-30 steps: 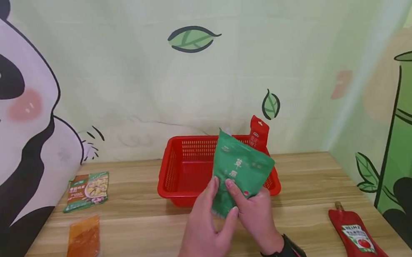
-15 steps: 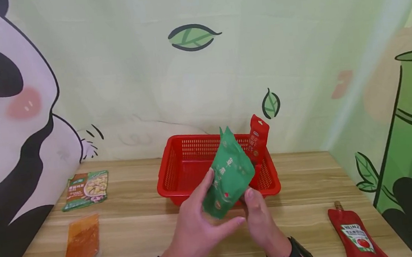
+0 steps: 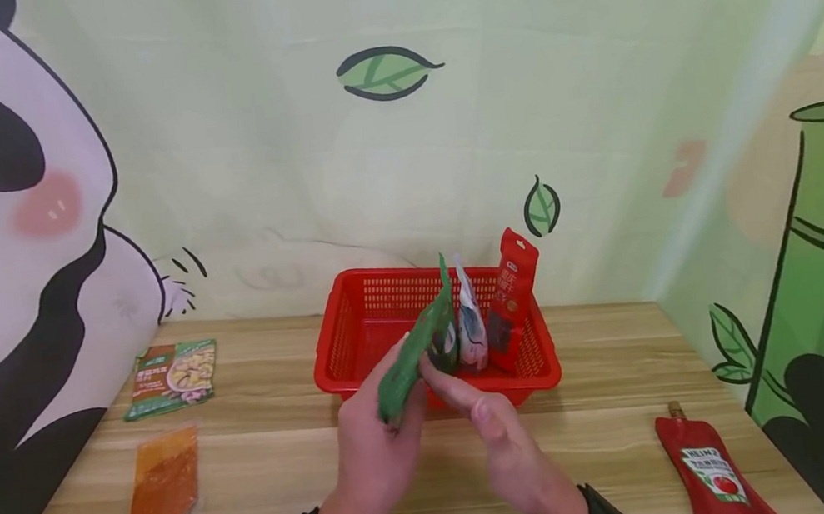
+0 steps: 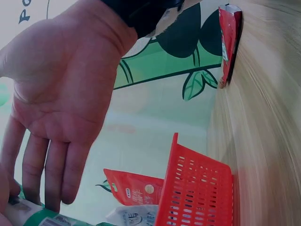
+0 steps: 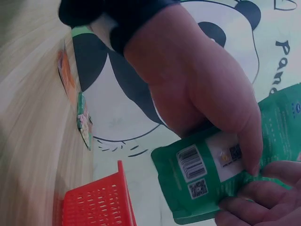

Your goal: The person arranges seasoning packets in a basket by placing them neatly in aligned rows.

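In the head view my left hand (image 3: 374,437) grips a green pouch (image 3: 411,358), turned nearly edge-on and tilted in front of the red basket. On its right, my right hand (image 3: 512,456) has its fingers extended, tips at the pouch. The left wrist view shows the right palm (image 4: 66,84) with straight fingers reaching the pouch's edge. From the right wrist view, the left thumb (image 5: 251,146) lies across the pouch's back (image 5: 188,174), which bears a barcode and square codes.
A red basket (image 3: 330,374) behind the hands holds a red packet (image 3: 513,288) and a whitish packet (image 3: 470,326). Left on the wooden table lie a picture-printed packet (image 3: 172,378) and an orange-brown bag (image 3: 164,482). A Heinz ketchup pouch (image 3: 713,468) lies right.
The green pouch has turned from face-on to nearly edge-on and shifted left. The right hand has let go its thumb grip and straightened its fingers, while the left hand holds the pouch.
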### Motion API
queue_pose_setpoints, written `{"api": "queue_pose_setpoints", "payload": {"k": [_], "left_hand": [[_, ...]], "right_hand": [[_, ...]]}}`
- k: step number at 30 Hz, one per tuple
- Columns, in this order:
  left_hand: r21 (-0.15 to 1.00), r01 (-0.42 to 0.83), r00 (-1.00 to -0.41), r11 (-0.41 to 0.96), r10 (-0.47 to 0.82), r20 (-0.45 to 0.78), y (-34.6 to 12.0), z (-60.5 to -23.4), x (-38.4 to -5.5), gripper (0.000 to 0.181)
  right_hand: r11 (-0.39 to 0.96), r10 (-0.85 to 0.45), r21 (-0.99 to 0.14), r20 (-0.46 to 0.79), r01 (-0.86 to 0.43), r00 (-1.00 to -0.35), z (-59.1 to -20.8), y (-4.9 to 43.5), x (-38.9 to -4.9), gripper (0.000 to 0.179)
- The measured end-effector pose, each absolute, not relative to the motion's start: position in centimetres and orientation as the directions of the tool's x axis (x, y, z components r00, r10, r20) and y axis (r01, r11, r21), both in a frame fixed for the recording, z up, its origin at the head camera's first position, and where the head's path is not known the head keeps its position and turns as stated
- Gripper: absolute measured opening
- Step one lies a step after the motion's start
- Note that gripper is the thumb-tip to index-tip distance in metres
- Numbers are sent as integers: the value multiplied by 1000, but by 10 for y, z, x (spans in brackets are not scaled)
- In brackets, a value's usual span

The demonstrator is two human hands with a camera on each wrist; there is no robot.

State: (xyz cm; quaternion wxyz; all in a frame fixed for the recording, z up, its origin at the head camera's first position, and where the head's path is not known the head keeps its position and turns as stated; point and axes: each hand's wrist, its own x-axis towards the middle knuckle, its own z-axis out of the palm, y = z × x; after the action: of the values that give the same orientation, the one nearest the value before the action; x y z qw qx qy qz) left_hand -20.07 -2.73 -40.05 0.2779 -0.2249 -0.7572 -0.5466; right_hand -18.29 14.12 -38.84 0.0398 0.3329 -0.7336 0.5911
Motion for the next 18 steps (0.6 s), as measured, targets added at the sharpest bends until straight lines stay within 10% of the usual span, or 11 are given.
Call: {"api": "queue_pose_setpoints", "payload": {"k": [12, 18], "left_hand": [[688, 657, -723, 308, -1, 691, -43, -408, -208, 30], [813, 519, -838, 263, -31, 545, -49, -404, -213, 38]], "right_hand": [[118, -469, -841, 422, -529, -776, -389, 140, -181, 53], [139, -411, -871, 382, -471, -828, -392, 149, -195, 45]]}}
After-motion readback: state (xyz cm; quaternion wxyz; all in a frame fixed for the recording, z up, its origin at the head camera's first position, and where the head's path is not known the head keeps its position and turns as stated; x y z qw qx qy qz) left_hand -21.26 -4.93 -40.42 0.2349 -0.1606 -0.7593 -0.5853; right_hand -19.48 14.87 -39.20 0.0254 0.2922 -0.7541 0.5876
